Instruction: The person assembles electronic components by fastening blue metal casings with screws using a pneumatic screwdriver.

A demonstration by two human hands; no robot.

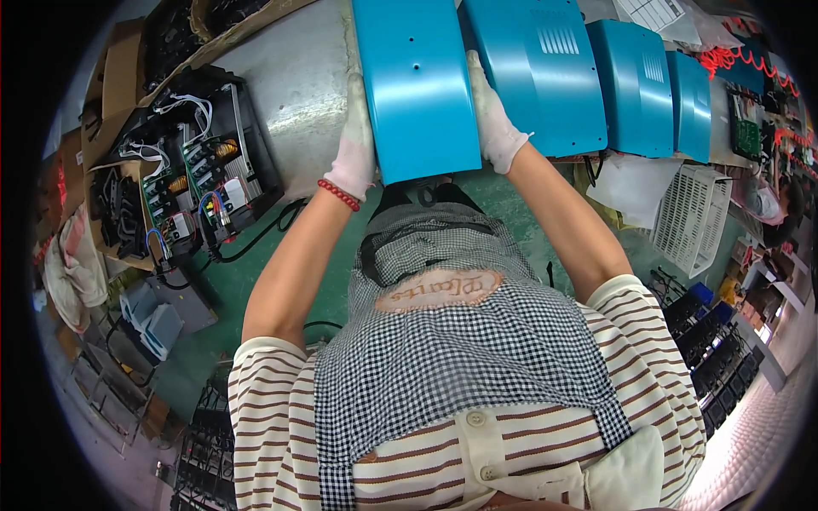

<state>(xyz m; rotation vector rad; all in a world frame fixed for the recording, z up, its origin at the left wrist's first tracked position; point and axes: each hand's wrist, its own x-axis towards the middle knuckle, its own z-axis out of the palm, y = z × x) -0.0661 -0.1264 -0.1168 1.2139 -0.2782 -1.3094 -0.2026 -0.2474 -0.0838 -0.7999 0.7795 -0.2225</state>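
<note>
A blue sheet-metal cover (419,102) with two small holes lies in front of me, its near end over the edge of the metal workbench (298,102). My left hand (354,136), in a white glove, presses along the cover's left side. Along the right side lies my right hand (494,115), gloved too, with its thumb toward the far end. Both hands hold the cover between them; the fingertips are partly hidden. Right beside it stands another blue cover (537,94) with vent slots.
More blue covers (632,94) line the bench to the right. At left sits an open black unit with circuit boards (204,162) and wires, next to a cardboard box (115,77). A white plastic basket (690,217) is at right, and red coiled hoses (724,60) hang beyond.
</note>
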